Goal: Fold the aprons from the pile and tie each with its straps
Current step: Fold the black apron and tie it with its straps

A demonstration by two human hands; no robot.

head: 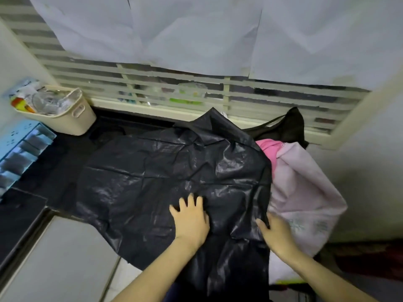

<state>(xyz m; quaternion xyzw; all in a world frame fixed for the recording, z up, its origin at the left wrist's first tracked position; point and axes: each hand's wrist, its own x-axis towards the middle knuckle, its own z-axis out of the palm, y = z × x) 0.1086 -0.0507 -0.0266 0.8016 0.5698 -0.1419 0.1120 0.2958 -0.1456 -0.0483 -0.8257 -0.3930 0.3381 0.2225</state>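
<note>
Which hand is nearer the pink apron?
Right. The right hand is at the edge of the black apron, beside the pink apron; the left hand lies flat on it, farther away.

A spread apron (165, 171) lay across the middle of the counter (54, 162), its near part hanging over the front edge. The pile of aprons (305, 188) sat just right of it, touching. The left hand (192, 221) rested on the apron's near middle; the right hand (277, 236) was at its right edge. A basket (72, 118) stood at the back left, before the window grille (152, 83).
</note>
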